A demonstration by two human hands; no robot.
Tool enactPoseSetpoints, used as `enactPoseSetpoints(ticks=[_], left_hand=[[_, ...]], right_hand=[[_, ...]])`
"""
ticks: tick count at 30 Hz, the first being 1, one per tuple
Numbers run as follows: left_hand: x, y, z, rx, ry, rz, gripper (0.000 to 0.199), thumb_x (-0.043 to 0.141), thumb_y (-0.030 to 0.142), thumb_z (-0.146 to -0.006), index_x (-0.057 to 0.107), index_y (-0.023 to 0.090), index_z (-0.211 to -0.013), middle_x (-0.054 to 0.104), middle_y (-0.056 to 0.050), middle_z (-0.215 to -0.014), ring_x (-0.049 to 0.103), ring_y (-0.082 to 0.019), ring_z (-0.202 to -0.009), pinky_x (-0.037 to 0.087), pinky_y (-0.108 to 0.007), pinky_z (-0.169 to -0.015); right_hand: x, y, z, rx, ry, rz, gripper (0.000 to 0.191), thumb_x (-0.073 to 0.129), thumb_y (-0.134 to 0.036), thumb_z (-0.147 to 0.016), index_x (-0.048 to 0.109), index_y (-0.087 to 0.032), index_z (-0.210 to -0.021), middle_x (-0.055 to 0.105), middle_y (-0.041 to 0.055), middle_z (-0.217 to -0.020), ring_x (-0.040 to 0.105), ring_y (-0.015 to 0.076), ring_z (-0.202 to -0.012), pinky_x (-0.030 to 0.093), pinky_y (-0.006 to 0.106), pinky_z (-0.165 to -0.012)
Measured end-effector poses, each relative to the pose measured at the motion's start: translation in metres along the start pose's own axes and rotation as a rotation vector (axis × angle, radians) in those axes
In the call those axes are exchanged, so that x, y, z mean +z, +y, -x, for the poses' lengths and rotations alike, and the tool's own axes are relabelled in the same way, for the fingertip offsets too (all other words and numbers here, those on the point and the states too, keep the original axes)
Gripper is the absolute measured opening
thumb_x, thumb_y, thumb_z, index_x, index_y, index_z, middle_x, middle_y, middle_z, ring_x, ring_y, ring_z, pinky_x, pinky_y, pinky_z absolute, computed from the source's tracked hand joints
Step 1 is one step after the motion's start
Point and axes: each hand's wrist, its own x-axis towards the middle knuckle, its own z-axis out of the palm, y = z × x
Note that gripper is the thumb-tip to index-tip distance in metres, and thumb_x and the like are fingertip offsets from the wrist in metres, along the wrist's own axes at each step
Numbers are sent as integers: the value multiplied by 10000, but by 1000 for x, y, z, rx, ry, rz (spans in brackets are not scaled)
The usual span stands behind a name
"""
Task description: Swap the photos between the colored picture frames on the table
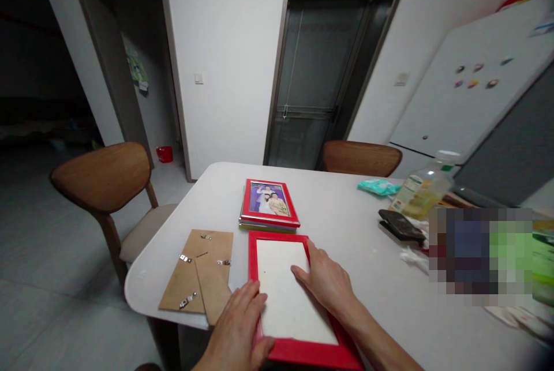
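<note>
A red picture frame (318, 349) lies near me at the table's front, with a plain white sheet (281, 296) filling its opening. My left hand (240, 325) grips its left edge near the lower corner, the thumb on the bottom border. My right hand (329, 281) holds the upper right edge, the thumb resting on the white sheet and the other fingers over the rim. Left of the frame is a brown backing board (216, 278) with metal clips and a fold-out stand. Beyond lies a stack of frames, topped by a red-framed photo (269, 199) of people.
At the right of the white table (337, 203) stand a bottle of yellowish liquid (418, 195), a black object (400, 225) and a teal packet (378, 187). Wooden chairs stand at the left (108, 177) and far side (362, 156). A fridge (471, 82) is behind.
</note>
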Motion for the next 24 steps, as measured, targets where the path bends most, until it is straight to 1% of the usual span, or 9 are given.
enactPoseSetpoints(ticks=[4,6,8,11,14,16,18,21,24], left_hand=[[-30,-38,25,-106,51,-159,593,627,253,-606,451,214,-1171,398,-121,-1275,366,-312,-1151,318,-466,-935],[-43,-61,37,-195,60,-263,642,662,273,-560,455,199,-1163,402,-145,-1268,356,-325,-1154,285,-516,-930],[-52,-80,47,-260,80,-352,626,655,230,-552,469,176,-1147,415,-154,-1257,354,-313,-1158,284,-510,-933],[-57,-102,55,-229,138,-380,531,605,155,-586,505,195,-1106,464,-114,-1229,400,-259,-1139,341,-427,-931],[-61,-113,57,-192,183,-324,460,591,147,-598,548,217,-1050,520,-86,-1179,468,-250,-1082,386,-404,-902],[-64,-113,56,-191,193,-280,426,615,186,-595,573,220,-1018,549,-87,-1144,501,-267,-1044,410,-409,-877],[-68,-106,53,-175,213,-250,393,639,247,-602,589,242,-992,567,-83,-1121,522,-272,-1017,427,-399,-862],[-70,-82,45,-77,302,-246,410,650,334,-617,573,266,-1014,555,-76,-1138,521,-268,-1018,437,-379,-857],[-60,-48,33,55,344,-245,459,635,346,-646,518,272,-1083,535,-60,-1164,499,-248,-1047,430,-359,-875]], right_hand=[[-3,-21,9,-121,60,-179,446,497,-320,-685,450,-220,-1118,537,95,-965,541,253,-759,398,356,-614],[-4,-47,19,-263,-5,-284,406,481,-300,-703,479,-202,-1097,525,89,-990,518,239,-827,406,346,-691],[-1,-79,29,-417,-101,-347,373,471,-320,-718,506,-198,-1069,529,82,-977,486,227,-894,385,336,-769],[13,-123,40,-514,-174,-328,456,562,-403,-627,523,-190,-1027,530,83,-950,465,240,-895,373,363,-780],[31,-147,43,-493,-216,-318,477,615,-358,-540,526,-178,-973,505,93,-953,455,255,-893,394,368,-739],[35,-150,41,-466,-234,-398,501,599,-291,-533,500,-185,-1013,487,85,-961,464,235,-889,407,335,-738],[27,-146,39,-451,-234,-508,551,571,-248,-535,467,-187,-1073,472,71,-967,478,209,-875,413,299,-760],[-1,-129,41,-455,-190,-606,569,532,-198,-539,460,-183,-1104,461,59,-977,482,193,-879,404,272,-798],[-30,-95,47,-433,-181,-623,489,493,-163,-557,514,-206,-1044,476,48,-957,489,179,-884,394,266,-815]])
